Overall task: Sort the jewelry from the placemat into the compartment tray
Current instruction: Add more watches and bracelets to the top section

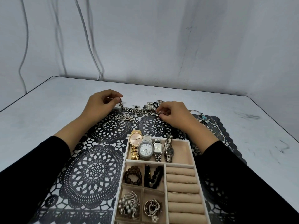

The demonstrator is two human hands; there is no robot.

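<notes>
Two grips share one thing, so read across from the left of the frame. Your left hand (102, 102), left of centre, has its fingers curled in, and thumb and forefinger pinch the end link of the silver link chain (139, 111). From that pinch the chain runs rightward and slightly down the frame, with its long axis lying across you. Its middle stretch appears to rest on the far edge of the black lace placemat (90, 172). Just above it sits a small heap of unsorted pieces (153, 105). Below it, between your forearms, stands the compartment tray (178, 165). Four watches (146, 149) fill most of the tray's upper compartment, leaving bare lining only at the right end. Your right hand (173, 113), right of centre, pinches the chain's other end with curled fingertips. Each hand has an end, but the right looks nearer that free space. I judge the carry comes down the frame toward you, with the chain lifted so it clears the watches.
</notes>
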